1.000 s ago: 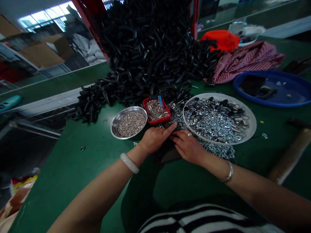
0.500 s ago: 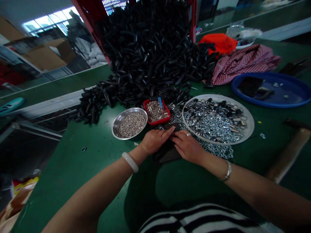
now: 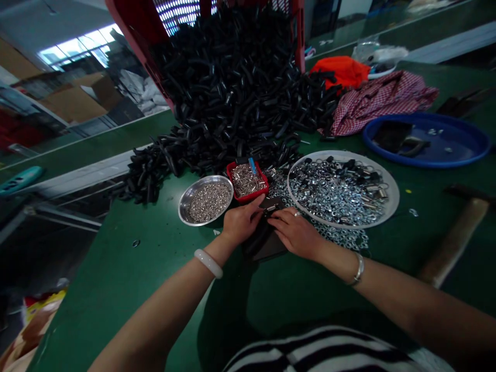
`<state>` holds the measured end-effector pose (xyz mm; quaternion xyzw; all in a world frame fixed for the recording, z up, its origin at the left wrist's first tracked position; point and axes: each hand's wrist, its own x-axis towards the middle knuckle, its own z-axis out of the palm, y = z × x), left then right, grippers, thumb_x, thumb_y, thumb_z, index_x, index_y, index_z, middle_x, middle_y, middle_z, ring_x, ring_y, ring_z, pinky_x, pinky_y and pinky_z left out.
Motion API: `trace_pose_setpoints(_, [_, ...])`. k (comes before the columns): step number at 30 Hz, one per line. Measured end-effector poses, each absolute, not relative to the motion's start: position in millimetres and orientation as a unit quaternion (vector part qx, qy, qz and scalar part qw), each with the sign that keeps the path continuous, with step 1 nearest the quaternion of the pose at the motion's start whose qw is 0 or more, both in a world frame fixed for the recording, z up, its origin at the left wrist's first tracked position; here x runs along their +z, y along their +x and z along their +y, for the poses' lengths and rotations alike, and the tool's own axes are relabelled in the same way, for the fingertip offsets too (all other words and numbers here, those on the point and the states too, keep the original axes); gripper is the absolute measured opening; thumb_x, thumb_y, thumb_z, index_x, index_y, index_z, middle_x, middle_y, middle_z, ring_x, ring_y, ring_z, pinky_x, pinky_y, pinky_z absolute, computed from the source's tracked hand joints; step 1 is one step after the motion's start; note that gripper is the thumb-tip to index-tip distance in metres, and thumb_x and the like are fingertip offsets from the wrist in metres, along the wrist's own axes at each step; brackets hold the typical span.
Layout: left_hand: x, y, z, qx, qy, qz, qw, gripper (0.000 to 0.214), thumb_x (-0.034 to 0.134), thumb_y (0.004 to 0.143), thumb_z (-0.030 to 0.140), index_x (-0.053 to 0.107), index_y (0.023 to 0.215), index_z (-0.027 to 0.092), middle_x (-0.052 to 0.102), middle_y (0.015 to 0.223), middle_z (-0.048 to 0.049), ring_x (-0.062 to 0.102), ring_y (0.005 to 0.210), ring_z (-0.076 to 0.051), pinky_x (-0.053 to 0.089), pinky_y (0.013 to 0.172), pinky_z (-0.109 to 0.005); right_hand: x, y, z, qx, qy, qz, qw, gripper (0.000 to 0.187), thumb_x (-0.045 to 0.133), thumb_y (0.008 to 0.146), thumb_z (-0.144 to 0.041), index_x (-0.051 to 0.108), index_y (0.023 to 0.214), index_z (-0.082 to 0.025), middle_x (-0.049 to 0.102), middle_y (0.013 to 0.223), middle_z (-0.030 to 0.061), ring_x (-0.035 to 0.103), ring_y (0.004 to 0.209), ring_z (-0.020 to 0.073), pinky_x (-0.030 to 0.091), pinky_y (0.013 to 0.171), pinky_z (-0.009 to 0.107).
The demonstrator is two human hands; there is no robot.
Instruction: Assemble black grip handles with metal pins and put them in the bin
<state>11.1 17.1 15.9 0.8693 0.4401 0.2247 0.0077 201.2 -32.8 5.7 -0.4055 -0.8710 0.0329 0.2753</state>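
My left hand (image 3: pixel 242 222) pinches a small black metal clip (image 3: pixel 272 205) lying roughly crosswise; my right hand (image 3: pixel 295 233), fingers together, touches its end.

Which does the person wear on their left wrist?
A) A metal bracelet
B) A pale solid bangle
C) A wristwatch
B: the left hand has the pale bangle at its wrist, while the metal bracelet is on the right hand.
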Motion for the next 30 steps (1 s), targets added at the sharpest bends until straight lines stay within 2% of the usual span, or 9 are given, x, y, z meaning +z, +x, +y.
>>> trace_pose_setpoints(3, [19, 13, 17, 0.216, 0.87, 0.443, -0.001, 0.054, 0.052, 0.082, 0.026, 0.034, 0.134, 0.024, 0.07, 0.083, 0.0016, 0.062, 0.065, -0.011, 0.046, 0.056, -0.021, 6, 202, -33, 0.033, -0.402, -0.872, 0.279, 0.032, 0.042, 0.082, -0.014, 0.059, 0.109, -0.01, 0.055, 0.106, 0.0136, 0.042, 0.1, 0.0239, 0.042, 0.087, 0.042])
trace_pose_setpoints(9, [25, 17, 14, 0.102, 0.916, 0.364, -0.135, 0.048, 0.043, 0.085, 0.021, 0.035, 0.133, 0.021, 0.064, 0.07, -0.0017, 0.058, 0.06, -0.014, 0.044, 0.055, -0.023, 9, 202, -33, 0.051, -0.404, -0.87, 0.277, 0.031, 0.042, 0.083, -0.016, 0.06, 0.108, -0.011, 0.056, 0.104, 0.0141, 0.042, 0.1, 0.0243, 0.042, 0.087, 0.042])
trace_pose_setpoints(14, [23, 18, 10, 0.053, 0.921, 0.357, -0.15, 0.051, 0.042, 0.084, 0.017, 0.033, 0.134, 0.018, 0.063, 0.076, -0.0033, 0.059, 0.065, -0.014, 0.046, 0.059, -0.024, 12, 202, -33, 0.055, -0.409, -0.872, 0.264, 0.031, 0.043, 0.081, -0.014, 0.06, 0.106, -0.011, 0.056, 0.103, 0.0139, 0.042, 0.099, 0.0247, 0.042, 0.086, 0.042])
trace_pose_setpoints(20, [23, 14, 7, 0.028, 0.921, 0.373, -0.111, 0.051, 0.042, 0.083, 0.016, 0.033, 0.134, 0.018, 0.065, 0.086, -0.0053, 0.061, 0.072, -0.016, 0.049, 0.063, -0.026, 8, 201, -34, 0.046, -0.414, -0.872, 0.258, 0.03, 0.044, 0.081, -0.015, 0.061, 0.106, -0.01, 0.055, 0.106, 0.014, 0.042, 0.1, 0.0252, 0.042, 0.087, 0.042])
trace_pose_setpoints(23, [23, 10, 9, 0.058, 0.919, 0.385, -0.061, 0.051, 0.042, 0.084, 0.016, 0.033, 0.134, 0.019, 0.066, 0.094, -0.0058, 0.063, 0.074, -0.016, 0.051, 0.062, -0.026, 10, 196, -33, 0.046, -0.414, -0.871, 0.26, 0.031, 0.045, 0.081, -0.015, 0.06, 0.107, -0.009, 0.055, 0.108, 0.0143, 0.044, 0.102, 0.0249, 0.041, 0.09, 0.041])
trace_pose_setpoints(26, [22, 5, 14, 0.138, 0.91, 0.391, 0.009, 0.045, 0.04, 0.086, 0.016, 0.037, 0.131, 0.015, 0.065, 0.104, -0.0083, 0.063, 0.086, -0.017, 0.052, 0.073, -0.028, 26, 206, -33, 0.044, -0.419, -0.867, 0.266, 0.034, 0.045, 0.082, -0.017, 0.056, 0.113, -0.009, 0.053, 0.114, 0.0144, 0.046, 0.105, 0.0233, 0.041, 0.092, 0.039])
trace_pose_setpoints(28, [21, 2, 15, 0.211, 0.899, 0.382, 0.037, 0.039, 0.041, 0.086, 0.016, 0.044, 0.124, 0.012, 0.063, 0.109, -0.0102, 0.06, 0.097, -0.017, 0.05, 0.082, -0.03, 40, 236, -38, 0.016, -0.47, -0.84, 0.271, 0.036, 0.044, 0.083, -0.022, 0.053, 0.117, -0.012, 0.052, 0.116, 0.0134, 0.047, 0.107, 0.0239, 0.042, 0.091, 0.04])
trace_pose_setpoints(30, [20, -1, 13, 0.263, 0.893, 0.361, 0.055, 0.032, 0.042, 0.085, 0.016, 0.052, 0.116, 0.012, 0.061, 0.113, -0.0105, 0.057, 0.104, -0.016, 0.048, 0.087, -0.03, 48, 288, -50, -0.035, -0.567, -0.776, 0.273, 0.038, 0.042, 0.085, -0.029, 0.051, 0.119, -0.016, 0.053, 0.115, 0.0138, 0.047, 0.109, 0.0285, 0.043, 0.087, 0.046])
